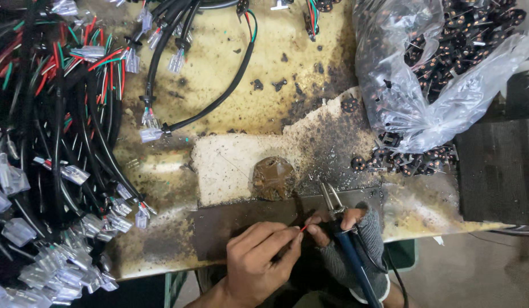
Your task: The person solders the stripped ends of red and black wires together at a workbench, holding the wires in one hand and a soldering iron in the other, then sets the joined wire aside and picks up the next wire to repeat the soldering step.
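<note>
1. Hands work at the near edge of the stained workbench [230,63]: the left hand [257,262] is bare, with its fingertips pinched on a thin red wire [304,227].
2. Right hand [349,239], in a grey fingerless glove, grasps a blue-handled tool [356,265] whose metal tip [331,197] points away over the bench; its thumb and forefinger meet the same red wire.
3. Round brown disc [274,178] lies just beyond the hands, on a pale scorched patch near the bench's middle.
4. Black cable harnesses [53,131] with clear plastic connectors cover the left edge.
5. Clear plastic bag [424,74] of small black parts sits at the far right corner, with loose black parts [407,162] spilled beside it.
</note>
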